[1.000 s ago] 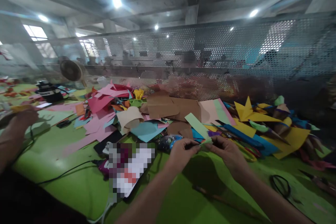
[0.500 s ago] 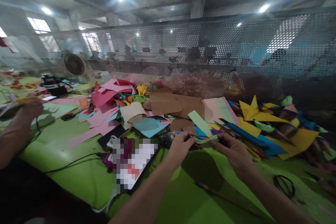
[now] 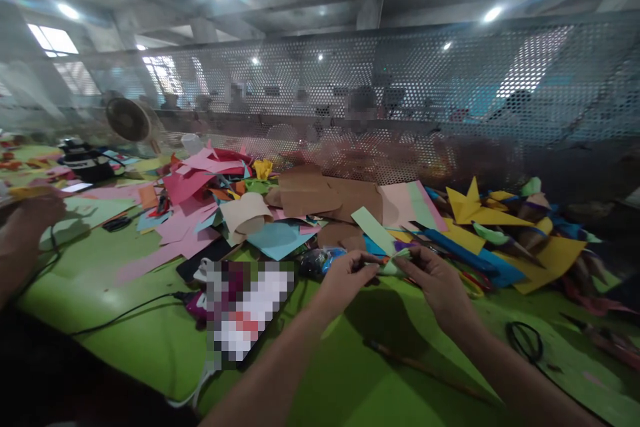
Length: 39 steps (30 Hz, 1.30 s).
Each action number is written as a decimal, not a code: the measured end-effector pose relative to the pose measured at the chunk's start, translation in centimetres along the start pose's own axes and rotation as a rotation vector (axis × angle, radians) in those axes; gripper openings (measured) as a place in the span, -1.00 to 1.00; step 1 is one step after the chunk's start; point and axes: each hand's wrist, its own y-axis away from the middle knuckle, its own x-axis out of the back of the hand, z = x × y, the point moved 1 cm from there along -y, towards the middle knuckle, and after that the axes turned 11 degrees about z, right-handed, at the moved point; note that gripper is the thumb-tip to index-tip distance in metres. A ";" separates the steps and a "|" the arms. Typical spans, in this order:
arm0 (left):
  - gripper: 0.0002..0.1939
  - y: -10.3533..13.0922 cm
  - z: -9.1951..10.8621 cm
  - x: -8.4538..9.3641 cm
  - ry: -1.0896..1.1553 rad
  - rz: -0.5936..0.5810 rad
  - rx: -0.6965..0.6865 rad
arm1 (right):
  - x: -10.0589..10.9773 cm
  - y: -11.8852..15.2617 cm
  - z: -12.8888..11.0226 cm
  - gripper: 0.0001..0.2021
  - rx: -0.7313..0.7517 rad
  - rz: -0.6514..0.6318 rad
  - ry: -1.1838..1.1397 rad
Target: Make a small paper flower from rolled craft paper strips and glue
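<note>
Between both hands, a little above the green table (image 3: 320, 380), is a small piece of light green paper (image 3: 393, 265). My left hand (image 3: 350, 280) pinches its left end with thumb and fingers. At the other end, my right hand (image 3: 433, 277) is closed on the paper, which looks bent or folded there. Just behind my left hand lies a clear plastic-wrapped item (image 3: 315, 261) with a blue part. A pale green paper strip (image 3: 373, 228) and brown paper (image 3: 310, 197) lie beyond the hands. A thin stick (image 3: 420, 367) rests on the table below them.
A phone (image 3: 255, 313), partly blurred out, lies left of my arms. Coloured paper (image 3: 190, 183) is heaped along a perforated metal screen (image 3: 310, 100). Yellow paper shapes (image 3: 475, 203) are at right. Another person's hand (image 3: 37, 217) is at far left, near a fan (image 3: 127, 120).
The light green paper, nearly flat and stretched before, is now more bunched, with my hands closer together. The whole view has shifted slightly.
</note>
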 end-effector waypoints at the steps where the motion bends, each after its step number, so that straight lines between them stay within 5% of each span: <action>1: -0.68 0.1 0.0 0.0 -0.048 0.002 -0.022 | 0.0 0.0 0.0 -0.59 0.007 0.003 0.000; 6: -0.65 0.2 0.1 0.2 -0.288 0.008 -0.133 | -0.2 0.1 -0.2 -0.58 0.043 0.007 0.009; 17: -0.83 0.1 -0.1 0.1 -0.216 0.052 -0.108 | -0.2 0.3 0.0 -0.61 0.035 -0.011 -0.028; 24: -0.83 -0.3 -0.5 0.2 -0.146 0.119 -0.112 | -0.6 0.7 -0.4 -0.55 -0.046 -0.216 -0.057; 32: -0.70 -0.2 0.3 0.6 -0.243 0.055 -0.164 | -0.1 0.1 0.4 -0.63 -0.015 -0.154 0.028; 39: -0.85 -0.3 0.0 0.8 -0.254 0.072 -0.222 | -0.1 0.2 0.0 -0.66 -0.031 -0.145 0.005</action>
